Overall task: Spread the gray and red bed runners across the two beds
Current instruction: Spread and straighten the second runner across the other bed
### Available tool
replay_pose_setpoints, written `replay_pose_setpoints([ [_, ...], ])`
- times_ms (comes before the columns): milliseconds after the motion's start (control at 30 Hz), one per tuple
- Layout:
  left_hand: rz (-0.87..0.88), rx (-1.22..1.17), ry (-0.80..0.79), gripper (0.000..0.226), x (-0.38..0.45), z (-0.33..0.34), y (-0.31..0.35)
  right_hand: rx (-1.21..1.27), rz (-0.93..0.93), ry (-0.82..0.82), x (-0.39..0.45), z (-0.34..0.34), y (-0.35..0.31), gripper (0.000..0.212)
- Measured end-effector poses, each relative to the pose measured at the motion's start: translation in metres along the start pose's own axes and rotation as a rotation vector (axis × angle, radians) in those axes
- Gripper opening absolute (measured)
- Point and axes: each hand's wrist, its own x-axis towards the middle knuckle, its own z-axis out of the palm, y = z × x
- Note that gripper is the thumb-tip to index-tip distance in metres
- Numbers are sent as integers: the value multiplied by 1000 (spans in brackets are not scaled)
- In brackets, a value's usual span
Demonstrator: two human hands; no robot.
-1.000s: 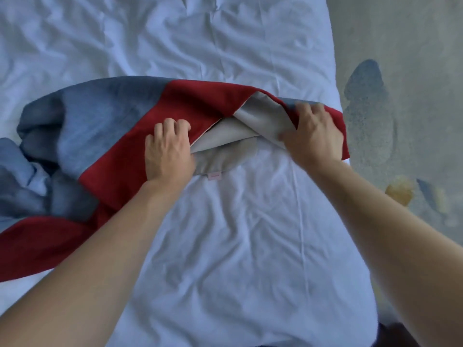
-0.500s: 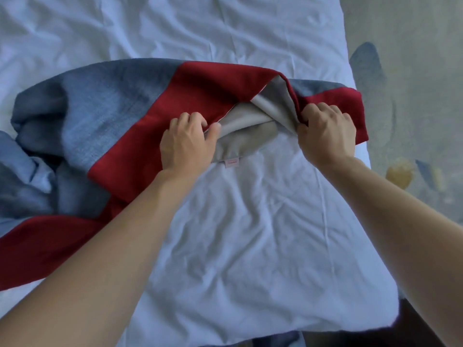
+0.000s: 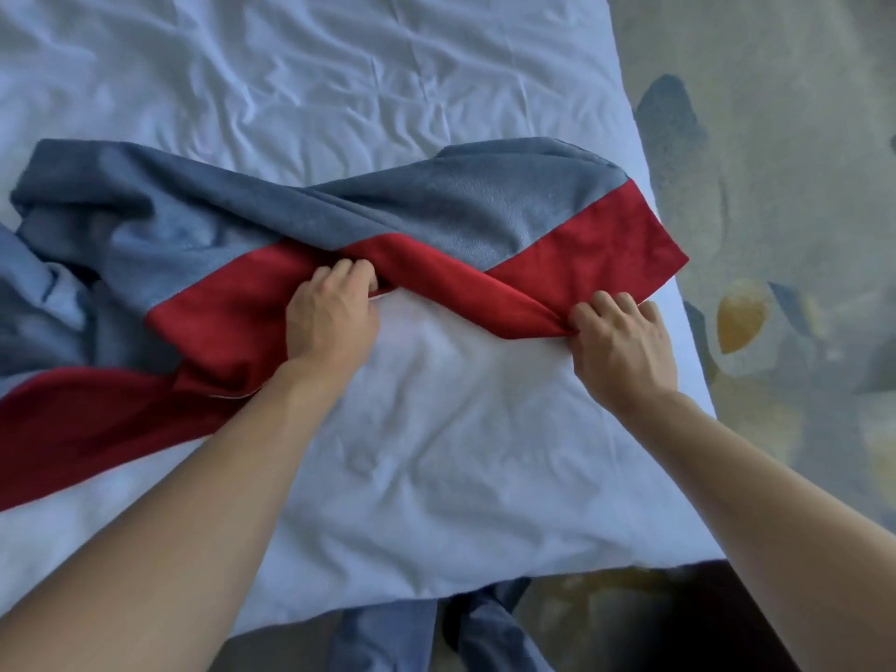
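Hands, left (image 3: 332, 322) and right (image 3: 623, 341), each grip the twisted runner (image 3: 436, 211) on the bed (image 3: 436, 453) beside patterned carpet (image 3: 776, 138)

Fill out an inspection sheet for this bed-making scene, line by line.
Surface: wrinkled white bed sheet, bed's right edge and near corner in view.
Job's things: gray and red fabric bed runner lies twisted and bunched across the sheet, far from flat; its right end reaches the bed edge.
Clutter: blue-gray cloth hangs below the near bed edge.
Grips: left hand grips the red band mid-runner; right hand pinches a red fold near the right end.
Cables: nothing seen.
Surroundings: patterned carpet with blue and yellow shapes, right of the bed.
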Motion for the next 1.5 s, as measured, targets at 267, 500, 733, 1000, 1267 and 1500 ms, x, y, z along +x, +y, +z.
replay_pose_setpoints([
  [267, 8, 107, 30, 18, -110, 14, 3, 21, 35, -3, -73, 13, 11, 7],
  [500, -43, 127, 55, 13, -195, 28, -6, 69, 88, -24, -136, 23, 30, 6],
  [733, 48, -35, 127, 22, -147, 8, 69, 183, 67, 73, -121, 0, 37, 12],
  [1000, 171, -119, 213, 16, -31, -25, 137, 238, 126, 187, -33, -28, 45, 14],
  [1267, 67, -7, 8, 32, 103, -21, 133, 260, 181, 118, 72, -17, 59, 22],
  [1500, 205, 54, -264, 13, 165, 5, 147, 315, 240, -79, 126, 4, 61, 31],
])
